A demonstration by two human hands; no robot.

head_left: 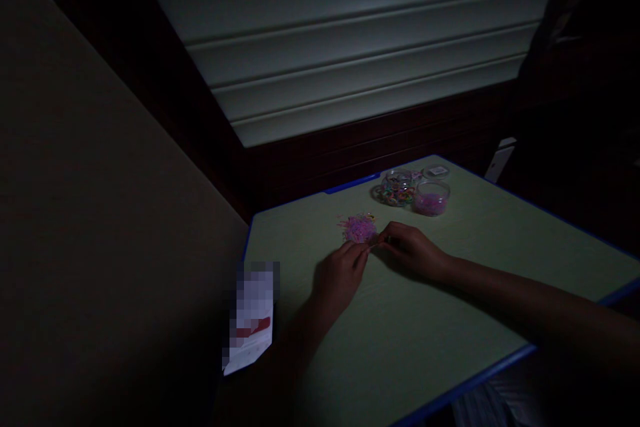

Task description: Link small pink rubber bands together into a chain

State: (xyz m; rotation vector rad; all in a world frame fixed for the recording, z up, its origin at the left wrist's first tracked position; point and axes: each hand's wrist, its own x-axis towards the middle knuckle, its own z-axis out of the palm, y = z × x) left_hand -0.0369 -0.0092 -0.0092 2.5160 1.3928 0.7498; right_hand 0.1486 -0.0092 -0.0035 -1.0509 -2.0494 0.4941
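A loose pile of small pink and purple bands [359, 228] lies on the pale green table [425, 320]. Just in front of the pile, my left hand [346, 268] pinches one end of a small thin item whose details are too dark to make out. My right hand [409, 248] is closed at the item's other side, fingertips close to those of the left. Behind them stand a clear round container [431, 200] of pink bands and another clear container [398, 191] with multicoloured bands in and around it. A clear lid [437, 172] with a label lies behind these.
A phone-like device with a lit, partly blurred screen [253, 320] is at the table's left edge. A blue strip [353, 183] runs along the back edge. A white object [501, 160] stands beyond the table, and a wall rises on the left.
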